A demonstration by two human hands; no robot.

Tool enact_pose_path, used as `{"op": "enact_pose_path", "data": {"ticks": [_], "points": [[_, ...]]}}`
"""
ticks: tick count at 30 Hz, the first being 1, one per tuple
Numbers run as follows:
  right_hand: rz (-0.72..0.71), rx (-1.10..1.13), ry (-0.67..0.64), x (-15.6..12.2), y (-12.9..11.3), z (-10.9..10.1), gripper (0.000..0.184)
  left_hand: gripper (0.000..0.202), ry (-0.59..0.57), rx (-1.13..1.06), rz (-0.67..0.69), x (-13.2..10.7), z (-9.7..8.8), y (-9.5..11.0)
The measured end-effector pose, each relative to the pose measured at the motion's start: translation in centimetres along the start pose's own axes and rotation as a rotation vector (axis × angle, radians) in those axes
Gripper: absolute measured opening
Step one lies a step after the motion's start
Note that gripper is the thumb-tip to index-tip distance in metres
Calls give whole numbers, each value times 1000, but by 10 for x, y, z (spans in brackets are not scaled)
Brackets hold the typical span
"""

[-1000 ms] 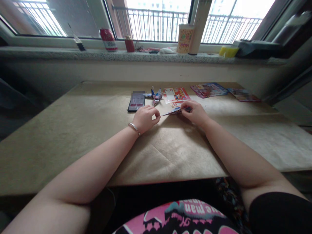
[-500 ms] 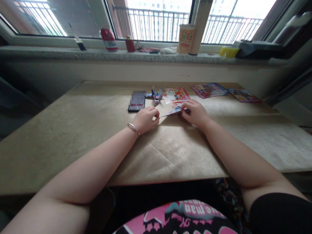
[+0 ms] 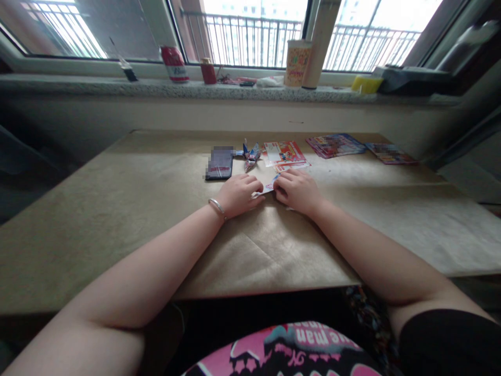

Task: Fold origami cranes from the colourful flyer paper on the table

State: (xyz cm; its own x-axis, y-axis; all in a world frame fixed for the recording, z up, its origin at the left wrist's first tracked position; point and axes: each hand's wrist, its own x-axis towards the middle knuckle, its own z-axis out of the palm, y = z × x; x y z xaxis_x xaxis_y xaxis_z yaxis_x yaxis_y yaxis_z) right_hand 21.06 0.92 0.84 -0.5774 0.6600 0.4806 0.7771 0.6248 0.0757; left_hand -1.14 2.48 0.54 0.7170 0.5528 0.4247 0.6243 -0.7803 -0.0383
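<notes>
The beige table (image 3: 117, 219) stretches beneath both forearms and carries everything here. Along its far side lies a fanned stack of colourful leaflets (image 3: 334, 145), with red-and-white flyers (image 3: 285, 153) nearer the middle. A smartphone (image 3: 221, 163) lies just beyond the left hand (image 3: 240, 194), and a folded paper figure (image 3: 251, 152) sits beside the phone. Smallest in view is the visible strip of the printed paper (image 3: 270, 186), low over the table between the two hands, most of it covered by the right hand (image 3: 296, 190).

An uneven pull between the hands could skew a crease or tear the thin sheet, I judge; the covering fingers make an edge hard to line up. A knuckle straying forward might also nudge the phone or the flyers.

Both forearms slant inward from the near corners, wrists low, backs of the hands up. The left grip pinches the paper's left end between thumb and fingers. The right grip curls over the other part, fingers bent and closed on it; its thumb is mostly hidden.
</notes>
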Motion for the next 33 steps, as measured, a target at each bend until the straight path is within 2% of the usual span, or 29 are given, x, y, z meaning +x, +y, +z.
{"op": "enact_pose_path", "data": {"ticks": [3, 6, 12, 16, 25, 33], "points": [[-10, 36, 2, 1, -6, 0, 15, 19, -33, 51, 25, 1, -1, 1], [10, 43, 21, 1, -4, 0, 14, 19, -15, 67, -5, 1, -2, 1], [70, 70, 36, -3, 19, 0, 8, 18, -5, 88, -23, 1, -3, 0], [102, 148, 95, -6, 34, 2, 6, 18, -11, 88, -30, 2, -3, 1], [174, 200, 77, -10, 47, 0, 9, 15, 3, 97, -46, -1, -1, -2], [152, 143, 87, -9, 45, 1, 7, 13, -13, 18, 69, 0, -5, 2]]}}
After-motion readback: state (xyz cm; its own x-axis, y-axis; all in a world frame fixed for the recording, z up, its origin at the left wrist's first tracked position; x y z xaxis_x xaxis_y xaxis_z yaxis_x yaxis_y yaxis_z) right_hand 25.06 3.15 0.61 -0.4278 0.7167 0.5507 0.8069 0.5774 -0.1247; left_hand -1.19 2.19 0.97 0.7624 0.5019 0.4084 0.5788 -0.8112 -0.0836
